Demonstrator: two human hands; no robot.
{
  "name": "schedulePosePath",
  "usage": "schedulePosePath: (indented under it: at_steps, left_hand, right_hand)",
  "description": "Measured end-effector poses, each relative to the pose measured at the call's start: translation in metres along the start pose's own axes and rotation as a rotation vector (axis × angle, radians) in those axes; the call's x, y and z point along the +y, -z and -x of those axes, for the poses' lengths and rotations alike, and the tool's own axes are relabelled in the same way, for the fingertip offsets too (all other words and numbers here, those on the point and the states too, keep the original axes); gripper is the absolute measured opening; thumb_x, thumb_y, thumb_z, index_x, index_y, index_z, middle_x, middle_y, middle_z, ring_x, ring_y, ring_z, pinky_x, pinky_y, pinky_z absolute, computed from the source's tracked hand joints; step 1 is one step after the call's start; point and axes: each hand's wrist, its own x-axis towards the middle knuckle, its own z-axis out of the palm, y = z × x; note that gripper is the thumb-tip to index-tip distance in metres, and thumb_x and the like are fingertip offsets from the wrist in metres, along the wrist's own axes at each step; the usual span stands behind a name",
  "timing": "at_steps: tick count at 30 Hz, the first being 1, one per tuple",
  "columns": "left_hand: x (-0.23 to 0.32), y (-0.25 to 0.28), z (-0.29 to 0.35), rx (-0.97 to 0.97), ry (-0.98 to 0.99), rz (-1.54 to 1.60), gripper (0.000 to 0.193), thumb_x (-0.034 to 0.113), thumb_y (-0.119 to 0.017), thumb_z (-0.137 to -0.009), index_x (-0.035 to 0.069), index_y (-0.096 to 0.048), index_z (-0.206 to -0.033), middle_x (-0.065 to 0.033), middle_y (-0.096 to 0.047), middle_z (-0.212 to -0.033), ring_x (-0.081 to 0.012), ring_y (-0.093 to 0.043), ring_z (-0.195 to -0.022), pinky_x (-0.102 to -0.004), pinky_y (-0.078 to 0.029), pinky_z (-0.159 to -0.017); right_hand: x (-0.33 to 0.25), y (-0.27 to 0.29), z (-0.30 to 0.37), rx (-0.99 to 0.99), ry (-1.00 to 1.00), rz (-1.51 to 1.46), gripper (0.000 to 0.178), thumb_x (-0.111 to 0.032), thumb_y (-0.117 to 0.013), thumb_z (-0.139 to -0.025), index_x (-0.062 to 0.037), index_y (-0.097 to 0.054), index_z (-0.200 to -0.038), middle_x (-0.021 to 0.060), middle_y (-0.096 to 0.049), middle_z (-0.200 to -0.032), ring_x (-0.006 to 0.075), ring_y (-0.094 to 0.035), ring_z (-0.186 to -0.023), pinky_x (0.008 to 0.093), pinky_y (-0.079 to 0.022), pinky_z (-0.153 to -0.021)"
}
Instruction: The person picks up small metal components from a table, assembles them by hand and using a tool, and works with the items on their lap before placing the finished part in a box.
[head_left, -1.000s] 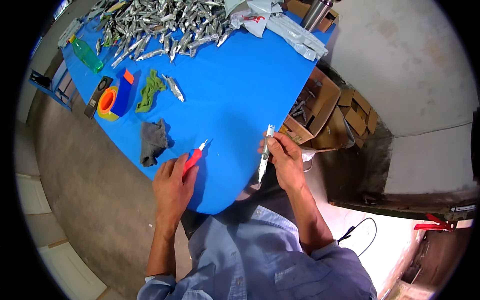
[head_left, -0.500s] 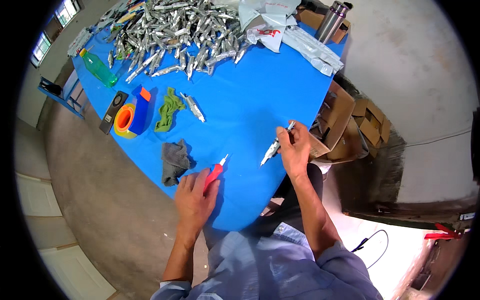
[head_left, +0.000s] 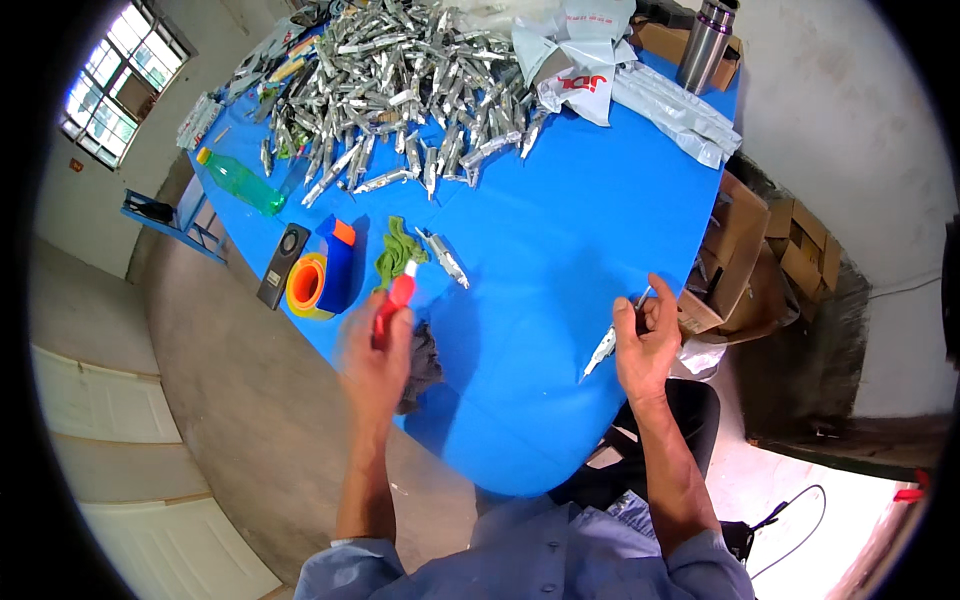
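Observation:
My left hand, blurred by motion, is closed round a red-handled tool with a short pale tip; its exact kind does not show. It is raised over the table's left edge, partly covering a dark grey cloth. On the right, my right hand holds a slim silver pen-shaped piece between thumb and fingers, its thin point tilted down to the left. A similar silver piece lies beside a crumpled green cloth, just beyond the red tool.
A large pile of silver pieces covers the blue table's far side. Along the left are a tape dispenser, a black box and a green bottle. Plastic bags, a steel flask and cartons are right.
My left hand has lifted the red-handled tool and carried it left and away from me, over the grey cloth. My right hand keeps the silver piece. The whole view has shifted.

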Motion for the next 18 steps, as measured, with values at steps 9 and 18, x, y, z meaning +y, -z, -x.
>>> schedulePosePath:
  at_steps: [9,18]
  left_hand:
    - [-0.053,-0.003,-0.004,0.002,0.196,-0.206,0.036,0.025,-0.076,-0.096,-0.002,-0.071,-0.119,-0.02,-0.074,-0.108,-0.036,-0.072,-0.091,-0.0417,-0.058,-0.082]
    - [-0.006,0.012,0.032,-0.04,0.018,-0.311,0.033,0.021,-0.076,-0.096,0.0,-0.071,-0.121,-0.0199,-0.07,-0.121,-0.0371,-0.066,-0.112,-0.0434,-0.053,-0.096]
  right_hand:
    - [0.004,0.002,-0.001,0.025,0.036,0.032,0.04,-0.007,-0.076,-0.093,0.0032,-0.059,-0.127,-0.0017,-0.051,-0.076,0.0065,-0.048,-0.066,0.0238,-0.042,-0.058]
    - [0.019,0.0,-0.002,0.058,0.066,-0.056,0.038,-0.012,-0.078,-0.093,-0.0003,-0.06,-0.124,0.0043,-0.061,-0.076,0.012,-0.059,-0.065,0.0291,-0.049,-0.059]
